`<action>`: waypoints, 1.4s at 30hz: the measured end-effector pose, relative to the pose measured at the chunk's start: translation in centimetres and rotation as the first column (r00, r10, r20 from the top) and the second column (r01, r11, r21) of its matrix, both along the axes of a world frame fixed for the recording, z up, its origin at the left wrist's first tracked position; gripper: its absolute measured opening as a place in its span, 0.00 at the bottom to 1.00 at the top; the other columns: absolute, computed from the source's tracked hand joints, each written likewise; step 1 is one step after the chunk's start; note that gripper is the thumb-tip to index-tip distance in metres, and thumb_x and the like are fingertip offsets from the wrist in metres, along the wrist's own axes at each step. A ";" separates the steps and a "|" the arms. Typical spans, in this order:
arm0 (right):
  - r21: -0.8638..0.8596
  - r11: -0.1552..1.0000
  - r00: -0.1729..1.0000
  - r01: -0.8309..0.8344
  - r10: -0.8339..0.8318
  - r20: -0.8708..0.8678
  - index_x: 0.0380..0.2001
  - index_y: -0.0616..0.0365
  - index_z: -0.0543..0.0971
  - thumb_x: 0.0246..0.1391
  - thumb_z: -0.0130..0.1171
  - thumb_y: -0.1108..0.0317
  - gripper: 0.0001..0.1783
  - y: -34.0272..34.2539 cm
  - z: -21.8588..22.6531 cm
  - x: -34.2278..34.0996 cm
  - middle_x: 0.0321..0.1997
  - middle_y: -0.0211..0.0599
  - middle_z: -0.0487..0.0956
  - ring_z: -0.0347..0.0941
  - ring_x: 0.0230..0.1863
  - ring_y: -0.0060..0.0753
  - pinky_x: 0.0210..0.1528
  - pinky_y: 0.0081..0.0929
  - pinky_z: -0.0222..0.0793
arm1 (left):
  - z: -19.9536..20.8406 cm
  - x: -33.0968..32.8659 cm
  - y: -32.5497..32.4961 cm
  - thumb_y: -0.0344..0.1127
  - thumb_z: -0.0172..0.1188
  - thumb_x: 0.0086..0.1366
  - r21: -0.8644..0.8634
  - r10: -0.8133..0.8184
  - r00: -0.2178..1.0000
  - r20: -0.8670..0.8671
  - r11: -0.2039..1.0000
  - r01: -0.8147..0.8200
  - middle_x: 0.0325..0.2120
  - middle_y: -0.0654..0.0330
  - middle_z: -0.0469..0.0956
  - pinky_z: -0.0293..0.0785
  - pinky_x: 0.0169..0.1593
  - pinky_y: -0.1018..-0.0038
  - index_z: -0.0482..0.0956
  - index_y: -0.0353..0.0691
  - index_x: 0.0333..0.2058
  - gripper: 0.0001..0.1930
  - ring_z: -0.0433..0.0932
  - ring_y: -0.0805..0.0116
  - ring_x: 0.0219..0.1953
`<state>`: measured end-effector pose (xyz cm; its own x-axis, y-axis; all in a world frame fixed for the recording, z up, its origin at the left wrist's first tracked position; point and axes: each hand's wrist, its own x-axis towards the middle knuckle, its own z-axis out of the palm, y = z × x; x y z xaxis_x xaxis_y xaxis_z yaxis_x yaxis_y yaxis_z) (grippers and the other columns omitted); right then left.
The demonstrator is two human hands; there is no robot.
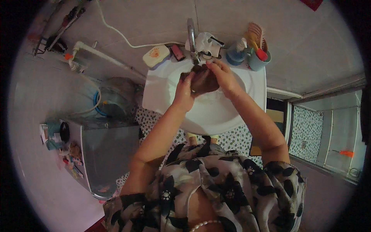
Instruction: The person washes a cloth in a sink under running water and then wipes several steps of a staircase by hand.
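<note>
Both hands hold a wet-looking dark brown cloth (206,81) over the white washbasin (208,116), just below the spout of the chrome tap (192,40). My left hand (185,92) grips the cloth's left side, thumb on top. My right hand (223,74) pinches its upper right edge close to the tap. The cloth is bunched, so its exact kind does not show. Pale, foamy-looking water lies in the basin under it.
Along the basin's back edge stand a cream soap box (156,57), a small dark pink object (178,52), a blue pump bottle (236,53) and a cup (258,62) holding combs and brushes. A grey washing machine (110,150) is at left, a doorway at right.
</note>
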<state>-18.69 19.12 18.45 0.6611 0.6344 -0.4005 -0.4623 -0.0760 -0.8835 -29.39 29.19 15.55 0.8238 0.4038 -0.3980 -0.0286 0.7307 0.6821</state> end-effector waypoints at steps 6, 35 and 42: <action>-0.157 0.986 -0.087 -0.048 0.152 0.984 0.33 0.51 0.77 0.41 0.59 0.63 0.12 -0.8 0.9 -5.3 0.52 0.41 0.65 0.59 0.54 0.49 0.54 0.47 0.54 | -4.9 -1.9 -0.1 0.46 0.40 0.65 -0.630 -0.156 0.926 0.343 0.693 0.350 0.50 0.57 0.67 0.68 0.49 0.57 0.64 0.54 0.52 0.17 0.68 0.62 0.51; -0.069 0.993 0.946 0.100 -0.073 0.316 0.44 0.60 0.71 0.55 0.51 0.55 0.21 -1.5 -5.5 -0.2 0.39 0.34 0.75 0.69 0.41 0.27 0.47 0.23 0.62 | -7.8 -0.6 2.6 0.69 0.35 0.58 -0.508 -0.118 0.992 0.033 0.853 0.119 0.52 0.58 0.66 0.56 0.59 0.61 0.64 0.44 0.53 0.37 0.64 0.59 0.55; 0.146 0.979 0.989 0.143 -0.148 0.024 0.47 0.60 0.70 0.52 0.55 0.60 0.22 -1.8 -5.1 0.2 0.39 0.30 0.74 0.69 0.42 0.26 0.47 0.22 0.62 | -8.1 0.3 2.0 0.41 0.57 0.53 -0.253 -0.119 0.993 -0.001 0.961 0.115 0.43 0.58 0.72 0.63 0.53 0.64 0.69 0.40 0.45 0.22 0.69 0.62 0.49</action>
